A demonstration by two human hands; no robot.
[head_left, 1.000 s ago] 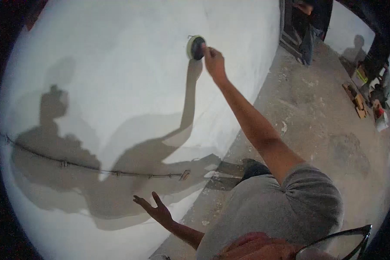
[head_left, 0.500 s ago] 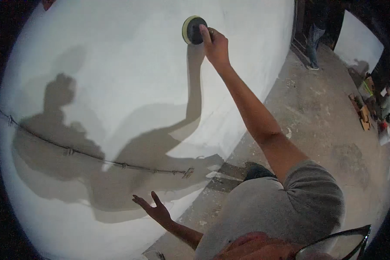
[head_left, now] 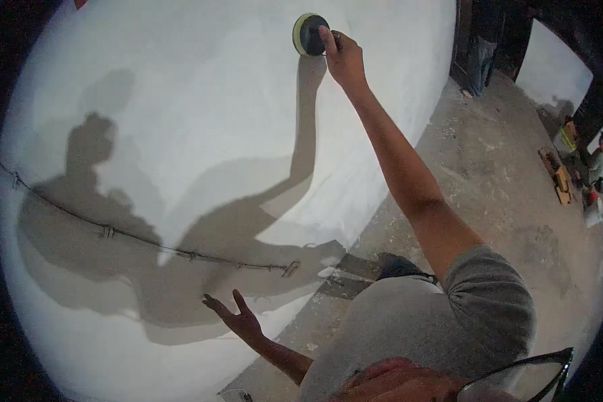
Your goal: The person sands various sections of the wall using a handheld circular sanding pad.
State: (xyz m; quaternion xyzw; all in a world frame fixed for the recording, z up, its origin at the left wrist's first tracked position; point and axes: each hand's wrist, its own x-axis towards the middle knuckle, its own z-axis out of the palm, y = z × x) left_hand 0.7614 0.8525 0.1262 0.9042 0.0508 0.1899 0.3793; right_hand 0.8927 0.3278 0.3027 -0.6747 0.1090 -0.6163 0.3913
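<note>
My right hand (head_left: 345, 59) grips a round sanding pad (head_left: 313, 35), black-backed with a yellow-green rim, by its back. The pad's face lies against the white wall (head_left: 228, 100), high up in the head view. Lower down, my left hand (head_left: 242, 324) has its fingers spread and holds nothing. It is in front of the shadowed lower wall, and I cannot tell whether it touches the surface. My fingers partly hide the pad's right side.
A thin dark cable (head_left: 147, 241) runs along the lower wall to a small fitting (head_left: 290, 269). Grey concrete floor (head_left: 476, 161) stretches off to the right. A standing person's legs (head_left: 481, 63), a white panel (head_left: 555, 67), another person (head_left: 597, 157) and wooden pieces (head_left: 556, 175) are farther back.
My right hand and the sanding pad have moved up and a little to the right along the wall. My left hand has shifted slightly up. The standing person's legs have moved a little.
</note>
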